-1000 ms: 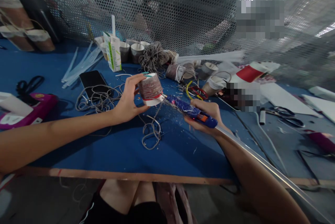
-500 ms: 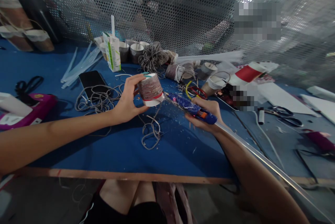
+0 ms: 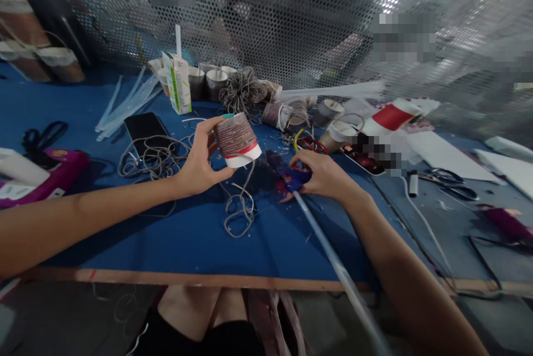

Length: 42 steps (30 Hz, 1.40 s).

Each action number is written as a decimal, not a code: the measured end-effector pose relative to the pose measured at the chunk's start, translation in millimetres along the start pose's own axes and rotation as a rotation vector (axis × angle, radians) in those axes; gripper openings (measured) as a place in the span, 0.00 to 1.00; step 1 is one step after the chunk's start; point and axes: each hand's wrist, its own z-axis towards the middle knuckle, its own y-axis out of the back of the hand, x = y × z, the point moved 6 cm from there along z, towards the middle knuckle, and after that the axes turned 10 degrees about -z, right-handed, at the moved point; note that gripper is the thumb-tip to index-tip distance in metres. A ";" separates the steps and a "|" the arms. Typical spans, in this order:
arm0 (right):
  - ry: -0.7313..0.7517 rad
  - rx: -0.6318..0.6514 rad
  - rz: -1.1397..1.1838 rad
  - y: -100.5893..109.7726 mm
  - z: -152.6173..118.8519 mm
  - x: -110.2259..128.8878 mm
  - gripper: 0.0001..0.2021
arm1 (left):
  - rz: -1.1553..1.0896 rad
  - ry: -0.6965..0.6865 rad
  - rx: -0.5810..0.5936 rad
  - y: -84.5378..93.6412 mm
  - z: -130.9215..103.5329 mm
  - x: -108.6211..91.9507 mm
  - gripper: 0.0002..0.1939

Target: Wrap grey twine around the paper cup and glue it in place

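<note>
My left hand (image 3: pixel 202 156) grips a small paper cup (image 3: pixel 236 136) wrapped in grey-brown cord, with a red band and a bare white rim tilted toward the lower right. The cord's tail (image 3: pixel 240 209) trails from the cup and lies looped on the blue table. Closed around a blue hot glue gun (image 3: pixel 296 177), my right hand (image 3: pixel 322 175) is just right of the cup and apart from it. A long translucent glue stick (image 3: pixel 333 256) sticks out of the gun's back toward me. The gun is smeared by motion, and its nozzle is hard to make out.
Left of the cup, a black phone (image 3: pixel 146 133) lies partly under tangled cord. A drink carton (image 3: pixel 178 84), a cord bundle (image 3: pixel 245 89) and several wrapped cups stand along the perforated metal screen (image 3: pixel 266 17). Scissors (image 3: pixel 447 181) and a red spool (image 3: pixel 393 116) are on the right.
The glue gun has moved away from the cup's rim and swung so its glue stick points more toward me. My left hand has tilted the cup slightly.
</note>
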 end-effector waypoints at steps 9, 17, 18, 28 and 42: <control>0.019 -0.294 0.486 12.5 -3.4 4.3 0.36 | -0.119 -0.071 0.051 -3.7 0.8 1.4 0.42; 0.007 0.158 1.254 -28.0 -0.7 81.5 0.39 | -0.037 0.001 0.120 -6.5 1.7 -0.2 0.44; 0.022 0.204 1.340 -26.5 0.2 87.9 0.39 | -0.034 0.012 0.122 -6.6 1.6 -0.6 0.43; -0.263 -0.059 1.527 -3.5 6.8 53.0 0.29 | -0.242 0.002 0.231 -6.9 -0.8 -0.5 0.45; -0.071 -0.537 0.662 17.2 -24.1 65.6 0.16 | -0.070 0.095 0.189 -5.0 0.7 -1.0 0.41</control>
